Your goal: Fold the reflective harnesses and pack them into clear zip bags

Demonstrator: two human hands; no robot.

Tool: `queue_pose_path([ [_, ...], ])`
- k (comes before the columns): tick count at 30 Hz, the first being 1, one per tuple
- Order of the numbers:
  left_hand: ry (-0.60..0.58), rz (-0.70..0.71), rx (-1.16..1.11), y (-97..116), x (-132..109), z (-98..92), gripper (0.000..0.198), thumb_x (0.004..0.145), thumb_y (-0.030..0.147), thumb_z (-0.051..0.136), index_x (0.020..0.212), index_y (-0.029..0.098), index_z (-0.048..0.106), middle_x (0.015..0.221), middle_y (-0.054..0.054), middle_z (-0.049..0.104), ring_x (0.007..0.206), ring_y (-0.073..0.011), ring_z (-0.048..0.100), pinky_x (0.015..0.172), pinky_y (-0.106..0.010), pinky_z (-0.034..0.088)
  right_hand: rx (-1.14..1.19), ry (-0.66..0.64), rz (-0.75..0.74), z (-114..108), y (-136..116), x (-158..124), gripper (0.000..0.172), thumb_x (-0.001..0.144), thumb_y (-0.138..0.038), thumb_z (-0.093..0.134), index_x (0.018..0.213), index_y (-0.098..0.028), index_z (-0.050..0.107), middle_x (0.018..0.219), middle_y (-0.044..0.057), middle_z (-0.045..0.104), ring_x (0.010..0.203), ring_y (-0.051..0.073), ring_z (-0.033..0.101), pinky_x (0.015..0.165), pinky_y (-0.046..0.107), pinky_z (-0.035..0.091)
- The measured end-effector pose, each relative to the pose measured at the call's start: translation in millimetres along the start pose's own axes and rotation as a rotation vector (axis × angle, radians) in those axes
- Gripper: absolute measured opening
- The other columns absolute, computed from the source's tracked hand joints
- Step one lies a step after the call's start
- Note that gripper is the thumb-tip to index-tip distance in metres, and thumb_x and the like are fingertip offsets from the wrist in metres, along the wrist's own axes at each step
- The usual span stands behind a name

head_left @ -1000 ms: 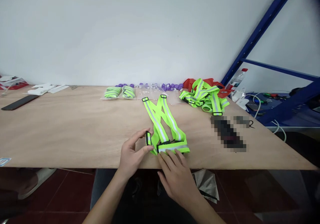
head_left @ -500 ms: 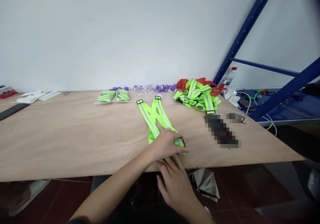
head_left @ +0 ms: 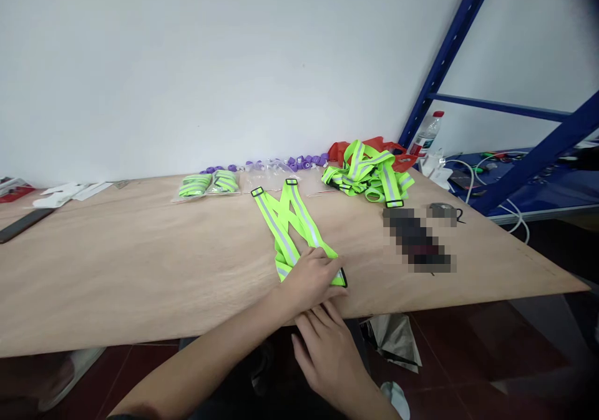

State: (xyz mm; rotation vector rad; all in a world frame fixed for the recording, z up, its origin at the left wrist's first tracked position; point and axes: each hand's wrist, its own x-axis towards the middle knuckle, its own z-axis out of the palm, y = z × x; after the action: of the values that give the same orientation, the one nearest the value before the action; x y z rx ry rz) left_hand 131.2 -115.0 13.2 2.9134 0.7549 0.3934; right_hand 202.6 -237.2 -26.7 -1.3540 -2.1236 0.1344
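Note:
A lime-yellow reflective harness (head_left: pixel 306 223) with grey stripes and black buckles lies on the table, its two straps crossing. My left hand (head_left: pixel 311 276) is closed over its near right end, thumb and forefinger around the strap beside a black buckle. The harness's near middle part is hidden under that hand. Just below, at the table's front edge, my right hand (head_left: pixel 327 351) rests with fingers stretched forward and the thumb apart. Its fingertips reach under my left hand, and nothing shows in its grasp.
A tangled pile of similar harnesses (head_left: pixel 369 173) sits at the back right by a red bag (head_left: pixel 339 151). Two packed bags (head_left: pixel 195 186) and clear plastic bags (head_left: pixel 266 175) lie at the back. Right are a bottle (head_left: pixel 425 136) and a blue frame (head_left: pixel 440 52).
My left fingers have come down over the strap end, and the buckle end now lies lower and flatter. My right hand has barely moved. The view has shifted slightly.

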Motion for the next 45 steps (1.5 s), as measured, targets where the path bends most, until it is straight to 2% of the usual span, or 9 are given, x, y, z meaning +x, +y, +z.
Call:
queue_pose_path([
  [7,-0.039,-0.049,0.01,1,-1,0.6,0.044,0.084,0.055,0.071,0.103,0.015,0.068,0.086,-0.007,0.072,0.092,-0.0266,0.06,0.087,-0.039,0.044,0.066,0.063,0.028,9,-1,-6,0.029,0.087,-0.018,0.06,0.115,-0.022,0.064,0.115,0.003,0.073,0.111,0.024,0.064,0.113,0.043,0.036],
  [14,0.07,-0.052,-0.094,-1,-7,-1.1,0.038,0.085,0.054,0.07,0.102,0.02,0.071,0.117,-0.004,0.071,0.111,-0.0253,0.057,0.098,-0.041,0.041,0.031,0.089,-0.085,-4,-4,-9,0.04,0.086,-0.011,0.052,0.125,-0.02,0.06,0.121,0.004,0.072,0.119,0.023,0.063,0.115,0.044,0.037],
  [18,0.118,-0.039,-0.065,-3,-11,6.6,0.038,0.089,0.054,0.065,0.107,0.021,0.068,0.13,-0.007,0.065,0.13,-0.0278,0.05,0.114,-0.05,0.029,0.04,0.18,-0.169,-16,7,-19,0.035,0.084,-0.003,0.05,0.111,-0.021,0.064,0.112,0.005,0.075,0.111,0.02,0.068,0.113,0.045,0.041],
  [22,0.074,-0.022,-0.07,-3,-10,10.3,0.035,0.095,0.049,0.058,0.112,0.018,0.064,0.123,-0.008,0.069,0.13,-0.0267,0.053,0.116,-0.048,0.03,0.05,0.382,-0.068,-28,29,-30,0.031,0.085,-0.003,0.052,0.104,-0.023,0.065,0.09,0.003,0.075,0.087,0.018,0.072,0.099,0.042,0.053],
  [27,0.021,-0.016,-0.095,-5,-13,6.1,0.035,0.096,0.047,0.058,0.113,0.017,0.062,0.119,-0.011,0.069,0.124,-0.027,0.058,0.111,-0.041,0.041,-0.026,0.464,0.035,-43,51,-28,0.024,0.09,-0.01,0.055,0.106,-0.023,0.067,0.096,0.005,0.073,0.092,0.021,0.071,0.096,0.043,0.055],
  [32,0.014,-0.001,-0.159,-11,-29,2.0,0.033,0.095,0.044,0.06,0.114,0.017,0.063,0.123,-0.011,0.068,0.129,-0.0282,0.056,0.112,-0.04,0.041,-0.041,0.364,0.156,-40,59,-22,0.022,0.095,-0.023,0.053,0.112,-0.023,0.067,0.112,0.01,0.072,0.104,0.025,0.069,0.092,0.043,0.058],
  [38,0.045,0.025,-0.253,-11,-57,-8.6,0.028,0.093,0.042,0.063,0.108,0.019,0.066,0.115,-0.008,0.069,0.118,-0.0246,0.06,0.107,-0.038,0.044,-0.053,0.084,0.22,-22,53,-16,0.05,0.099,-0.037,0.049,0.146,-0.022,0.043,0.139,0.011,0.061,0.13,0.029,0.056,0.112,0.053,0.043],
  [41,0.097,0.013,-0.198,-7,-66,-14.3,0.025,0.096,0.04,0.059,0.106,0.02,0.068,0.11,-0.008,0.064,0.107,-0.0235,0.059,0.095,-0.036,0.048,-0.044,-0.006,0.2,-18,49,-12,0.058,0.1,-0.039,0.046,0.153,-0.022,0.034,0.148,0.011,0.053,0.138,0.029,0.048,0.115,0.055,0.038],
  [45,0.148,0.028,-0.041,-3,-72,-17.2,0.021,0.097,0.034,0.054,0.1,0.021,0.07,0.103,-0.007,0.06,0.102,-0.0241,0.053,0.101,-0.042,0.041,-0.06,-0.045,0.167,-18,48,-8,0.058,0.1,-0.04,0.047,0.154,-0.022,0.032,0.148,0.011,0.053,0.138,0.029,0.048,0.115,0.055,0.037],
])
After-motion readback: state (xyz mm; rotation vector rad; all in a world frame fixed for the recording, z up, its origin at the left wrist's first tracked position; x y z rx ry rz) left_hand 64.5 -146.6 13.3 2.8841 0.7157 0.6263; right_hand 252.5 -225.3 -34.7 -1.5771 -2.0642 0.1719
